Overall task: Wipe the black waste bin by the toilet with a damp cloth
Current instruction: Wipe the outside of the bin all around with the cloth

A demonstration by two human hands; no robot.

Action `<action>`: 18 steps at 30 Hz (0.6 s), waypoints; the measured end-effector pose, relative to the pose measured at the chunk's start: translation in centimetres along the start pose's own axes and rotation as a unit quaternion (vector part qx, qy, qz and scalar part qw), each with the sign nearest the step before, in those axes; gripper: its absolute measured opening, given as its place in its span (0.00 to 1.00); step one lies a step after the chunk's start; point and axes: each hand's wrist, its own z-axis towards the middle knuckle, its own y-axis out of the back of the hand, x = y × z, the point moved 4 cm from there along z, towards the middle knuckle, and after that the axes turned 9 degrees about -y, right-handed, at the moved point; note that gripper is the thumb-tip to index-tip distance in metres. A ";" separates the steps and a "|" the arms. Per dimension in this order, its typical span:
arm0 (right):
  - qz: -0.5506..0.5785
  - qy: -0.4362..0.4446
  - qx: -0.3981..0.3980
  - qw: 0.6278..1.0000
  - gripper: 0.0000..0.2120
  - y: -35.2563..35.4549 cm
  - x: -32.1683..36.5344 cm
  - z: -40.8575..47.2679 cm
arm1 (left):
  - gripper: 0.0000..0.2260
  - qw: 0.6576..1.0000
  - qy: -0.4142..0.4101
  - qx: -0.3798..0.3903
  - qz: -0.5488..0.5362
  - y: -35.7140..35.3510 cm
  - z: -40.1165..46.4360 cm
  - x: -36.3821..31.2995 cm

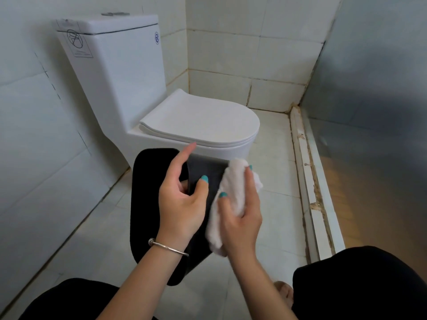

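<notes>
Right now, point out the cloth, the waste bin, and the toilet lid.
cloth [233,192], head view, on its bunched middle.
waste bin [147,204], head view, on its black left side.
toilet lid [203,121], head view, on its flat top.

Bathroom: white toilet [161,107], tiled walls [242,54], tiled floor [272,181]

Person: bare forearms; teal-painted nails; silver bangle [167,247] on left wrist; black trousers [360,285]; bare foot [283,291].
</notes>
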 end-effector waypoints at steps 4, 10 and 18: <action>-0.011 0.124 0.037 0.992 0.32 -0.8 1.1 -1.0 | 0.28 0.997 0.007 -0.056 -0.051 1.2 0.6 0.2; 0.001 -0.026 0.010 1.000 0.33 -1.3 1.4 1.9 | 0.29 0.996 -0.016 -0.068 -0.051 0.3 1.2 0.0; -0.012 -0.045 0.008 0.999 0.32 0.3 0.2 5.2 | 0.31 0.993 0.016 -0.079 -0.089 -0.2 0.4 0.7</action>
